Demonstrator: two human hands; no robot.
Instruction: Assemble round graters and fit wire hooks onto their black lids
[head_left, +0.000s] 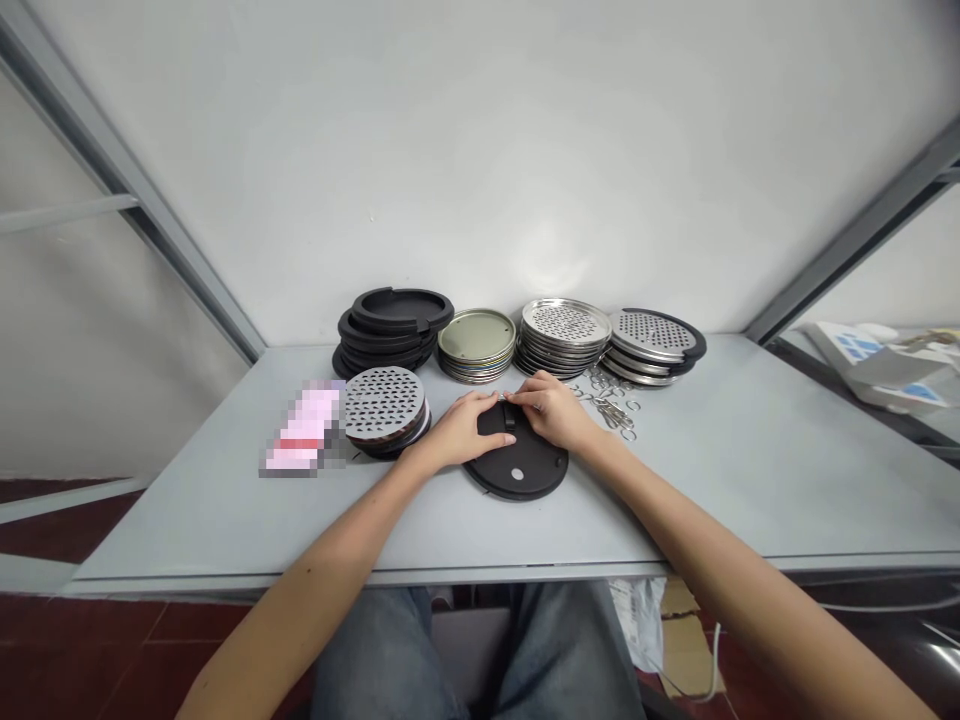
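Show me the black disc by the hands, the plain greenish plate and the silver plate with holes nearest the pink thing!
Black disc (531, 458): head view, flat face.
Greenish plate (478, 336): head view, top face.
Silver plate with holes (384, 403): head view, top face.

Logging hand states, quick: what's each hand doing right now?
Left hand: partly open, thumb over the black disc, fingertips at its far rim.
Right hand: fingers curled at the same rim; grip can't be told.

The counter (750, 480) is coloured pale grey, the round disc (517, 472) matte black with a silver dot; the small lid (477, 334) is tinted olive-green, the perforated plate (384, 403) patterned with dark holes.
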